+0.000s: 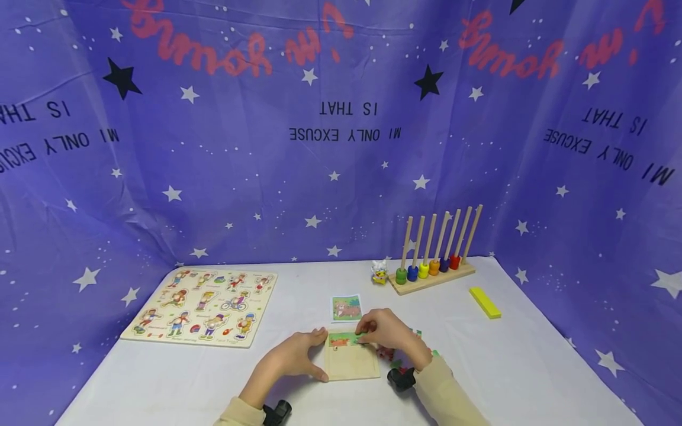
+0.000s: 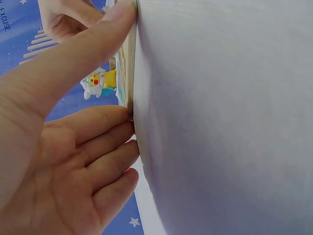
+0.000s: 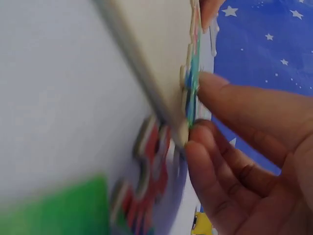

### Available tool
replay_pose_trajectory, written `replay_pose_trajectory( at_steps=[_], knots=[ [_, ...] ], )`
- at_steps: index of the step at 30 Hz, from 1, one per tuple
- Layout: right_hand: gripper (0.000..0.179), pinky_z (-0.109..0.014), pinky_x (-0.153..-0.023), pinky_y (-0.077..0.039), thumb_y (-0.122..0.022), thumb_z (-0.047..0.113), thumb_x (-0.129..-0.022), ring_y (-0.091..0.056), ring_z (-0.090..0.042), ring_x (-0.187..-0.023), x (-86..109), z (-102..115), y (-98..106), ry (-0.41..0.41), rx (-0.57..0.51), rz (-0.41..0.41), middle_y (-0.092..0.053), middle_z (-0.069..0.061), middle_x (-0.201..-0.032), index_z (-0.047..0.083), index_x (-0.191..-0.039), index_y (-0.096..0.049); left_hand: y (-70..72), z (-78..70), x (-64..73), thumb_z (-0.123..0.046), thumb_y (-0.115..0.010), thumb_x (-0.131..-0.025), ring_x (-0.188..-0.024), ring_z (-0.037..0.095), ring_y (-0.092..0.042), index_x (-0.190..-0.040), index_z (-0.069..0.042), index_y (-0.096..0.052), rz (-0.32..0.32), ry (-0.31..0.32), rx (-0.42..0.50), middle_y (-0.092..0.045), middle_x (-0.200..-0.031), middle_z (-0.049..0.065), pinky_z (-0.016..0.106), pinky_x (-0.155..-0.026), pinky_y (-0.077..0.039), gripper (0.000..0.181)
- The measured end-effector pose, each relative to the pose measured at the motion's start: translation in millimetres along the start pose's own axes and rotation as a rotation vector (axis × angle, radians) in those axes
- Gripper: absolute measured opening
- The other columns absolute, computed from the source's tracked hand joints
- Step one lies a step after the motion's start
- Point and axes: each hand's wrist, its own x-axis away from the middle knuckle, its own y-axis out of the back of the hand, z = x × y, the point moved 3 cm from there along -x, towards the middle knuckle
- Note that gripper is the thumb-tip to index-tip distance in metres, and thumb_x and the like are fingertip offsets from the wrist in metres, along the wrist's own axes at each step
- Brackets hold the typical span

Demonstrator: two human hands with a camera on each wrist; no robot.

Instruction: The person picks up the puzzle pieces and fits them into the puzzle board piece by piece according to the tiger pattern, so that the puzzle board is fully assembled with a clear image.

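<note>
A square wooden puzzle tray [image 1: 351, 367] lies on the white table. Orange and green jigsaw pieces [image 1: 338, 339] line its far side. My left hand [image 1: 294, 356] rests along the tray's left side, thumb at the near corner and fingertips at the far one. At the far right corner, my right hand [image 1: 393, 331] pinches a green-blue jigsaw piece [image 3: 192, 100] between thumb and fingers, right at the tray edge. Loose jigsaw pieces [image 1: 386, 354], red and green, lie right of the tray, partly hidden by the right forearm.
Behind the tray lies a picture card [image 1: 346, 309] with a brown animal. A wooden picture board [image 1: 199, 307] is at the left. A small figurine [image 1: 379, 273], a peg stand with coloured rings [image 1: 433, 277] and a yellow block [image 1: 485, 303] stand at the back right.
</note>
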Motion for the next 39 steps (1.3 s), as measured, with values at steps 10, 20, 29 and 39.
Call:
replay_pose_trajectory(
  at_steps=[10,20,29,39],
  knots=[
    [0.018,-0.024,-0.068,-0.054,-0.074,0.010,-0.085,-0.061,-0.011,-0.081,16.2,-0.5,20.5,0.059,-0.001,0.040,-0.069,-0.003,-0.095,0.008,-0.103,-0.072,-1.4,-1.3,-0.7,-0.038,-0.087,-0.064,-0.133,0.037,-0.040,-0.137,0.004,-0.049,-0.010,-0.006,0.007,-0.043,-0.146,0.017,0.051,-0.111,-0.031,0.093],
    [0.020,-0.022,-0.068,-0.054,-0.078,0.008,-0.080,-0.061,-0.009,-0.080,31.1,-4.9,28.8,0.071,0.011,0.172,-0.067,0.002,-0.093,0.011,-0.099,-0.070,-1.2,-1.6,0.6,-0.037,-0.087,-0.064,-0.134,0.037,-0.040,-0.137,0.004,-0.049,-0.008,0.000,0.020,-0.043,-0.146,0.017,0.051,-0.111,-0.031,0.093],
    [0.029,-0.023,-0.069,-0.052,-0.077,0.001,-0.077,-0.060,-0.016,-0.084,37.4,-3.1,34.5,0.066,0.080,0.282,-0.064,0.001,-0.093,0.010,-0.102,-0.067,-1.2,-0.8,1.0,-0.038,-0.087,-0.063,-0.134,0.036,-0.040,-0.138,0.003,-0.049,-0.012,0.013,0.015,-0.043,-0.147,0.016,0.050,-0.111,-0.031,0.093],
    [0.031,-0.025,-0.072,-0.052,-0.079,0.002,-0.077,-0.059,-0.012,-0.086,36.7,-7.0,34.4,0.061,0.092,0.322,-0.062,0.005,-0.097,0.014,-0.103,-0.067,0.1,-1.5,2.3,-0.037,-0.087,-0.064,-0.134,0.037,-0.040,-0.138,0.002,-0.049,-0.013,0.017,0.002,-0.043,-0.147,0.016,0.051,-0.111,-0.031,0.092]
  ],
)
